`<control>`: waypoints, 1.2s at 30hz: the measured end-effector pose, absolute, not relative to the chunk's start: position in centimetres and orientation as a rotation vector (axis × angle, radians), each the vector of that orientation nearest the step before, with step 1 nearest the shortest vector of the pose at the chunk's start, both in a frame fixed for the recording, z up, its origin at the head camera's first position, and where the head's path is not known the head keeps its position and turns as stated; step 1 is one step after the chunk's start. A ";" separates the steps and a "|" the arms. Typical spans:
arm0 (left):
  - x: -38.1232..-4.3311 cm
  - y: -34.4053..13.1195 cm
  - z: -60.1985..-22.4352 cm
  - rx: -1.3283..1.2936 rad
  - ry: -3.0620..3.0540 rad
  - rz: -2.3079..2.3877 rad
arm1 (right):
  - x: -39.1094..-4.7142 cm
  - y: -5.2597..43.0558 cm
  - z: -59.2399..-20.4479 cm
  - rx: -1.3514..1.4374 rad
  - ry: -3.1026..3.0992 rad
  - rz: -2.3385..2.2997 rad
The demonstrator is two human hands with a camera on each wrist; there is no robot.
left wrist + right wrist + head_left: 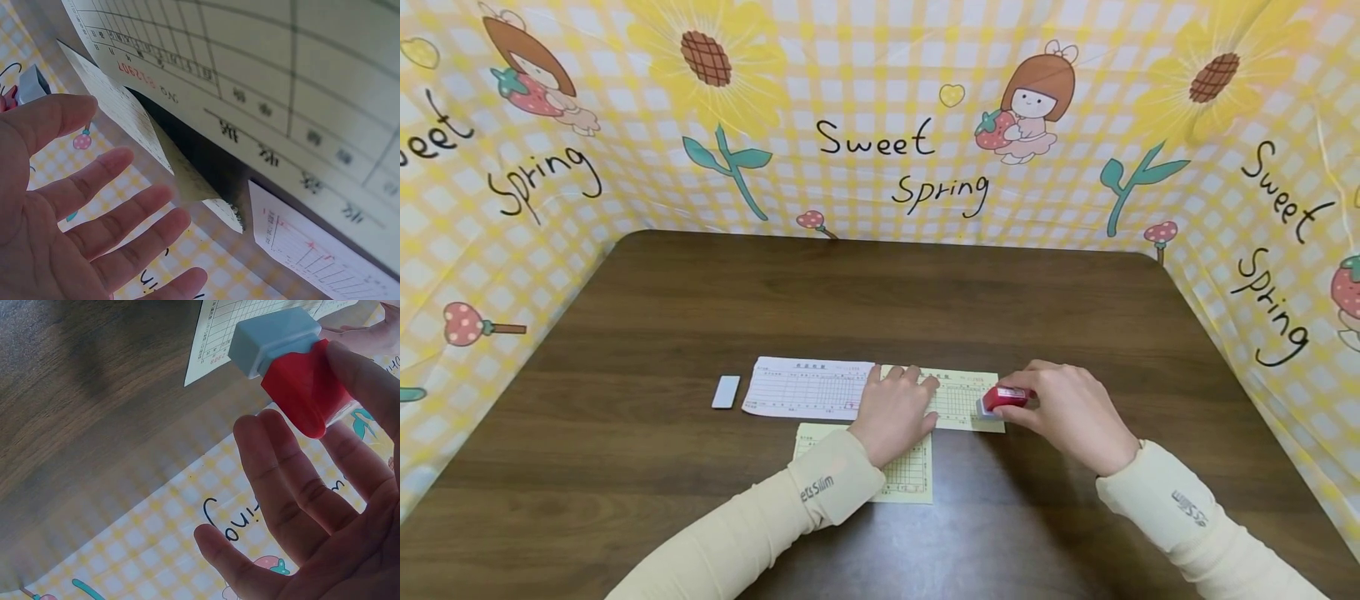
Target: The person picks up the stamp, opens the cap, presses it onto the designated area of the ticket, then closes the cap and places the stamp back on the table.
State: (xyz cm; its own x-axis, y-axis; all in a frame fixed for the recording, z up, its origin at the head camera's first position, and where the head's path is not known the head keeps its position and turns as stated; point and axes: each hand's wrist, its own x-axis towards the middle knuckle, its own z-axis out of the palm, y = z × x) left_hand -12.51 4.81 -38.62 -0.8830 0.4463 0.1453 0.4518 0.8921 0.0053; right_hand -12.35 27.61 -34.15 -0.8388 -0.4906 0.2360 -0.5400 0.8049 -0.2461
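My right hand [1078,412] pinches a red stamp [1006,397] between thumb and fingers. The stamp's pale grey-blue end [275,340] points down at the right part of a yellow receipt slip [964,405], overlapping it in the head view. My left hand [891,417] lies with fingers spread at that slip's left part, where a white receipt slip [805,387] meets it. Part of both slips is hidden under this hand. A second yellow slip [917,475] lies nearer, below the left wrist. Its printed lines fill much of the left wrist view.
A small white rectangular block [726,392] lies left of the white slip. All of this is on a dark wooden table [880,292]. Patterned yellow checked cloth [880,100] stands around the back and both sides. Red marks show on the white slip's lower right corner.
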 end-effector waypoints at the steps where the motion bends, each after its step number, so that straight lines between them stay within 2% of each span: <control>1: -12.5 4.8 -38.6 -0.694 -2.922 -0.059 | -12.4 27.6 -34.1 0.812 -2.831 0.458; 36: -13.0 5.1 -39.0 -0.702 -2.929 -0.072 | -12.7 27.6 -34.9 0.810 -2.843 0.423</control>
